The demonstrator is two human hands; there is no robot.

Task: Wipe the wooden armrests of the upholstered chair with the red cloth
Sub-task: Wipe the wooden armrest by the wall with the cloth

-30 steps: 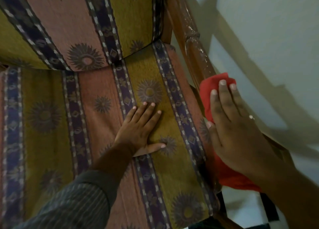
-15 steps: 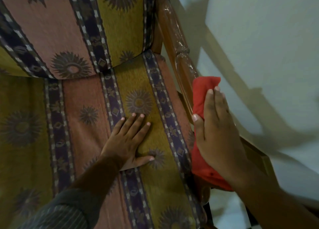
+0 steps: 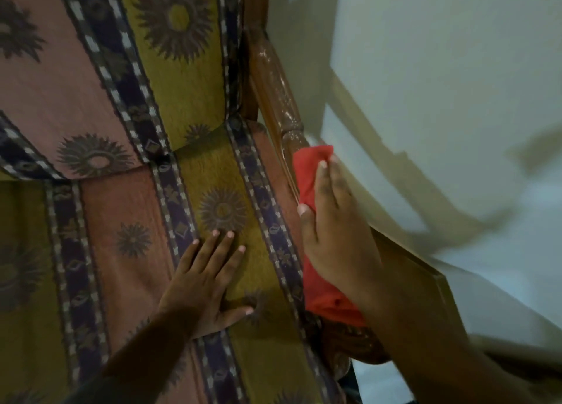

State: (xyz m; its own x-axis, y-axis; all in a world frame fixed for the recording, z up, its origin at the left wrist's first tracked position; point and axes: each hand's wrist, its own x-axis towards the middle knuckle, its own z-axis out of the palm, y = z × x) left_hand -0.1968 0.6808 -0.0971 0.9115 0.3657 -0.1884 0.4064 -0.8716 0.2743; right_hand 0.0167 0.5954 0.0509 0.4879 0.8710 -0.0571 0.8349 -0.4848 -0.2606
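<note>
Red cloth [image 3: 307,172] shows bunched and folded in my head view, pressed on the wooden armrest [image 3: 275,87] along the chair's right side, just below its glossy carved section. My right hand [image 3: 334,236] lies flat over it, fingers extended, pinning cloth to wood. My left hand [image 3: 206,279] rests open, fingers spread, on the striped seat cushion [image 3: 121,251], holding nothing. The armrest's front end is mostly hidden beneath cloth and forearm; the pale wall [image 3: 441,69] beside it is blurred.
</note>
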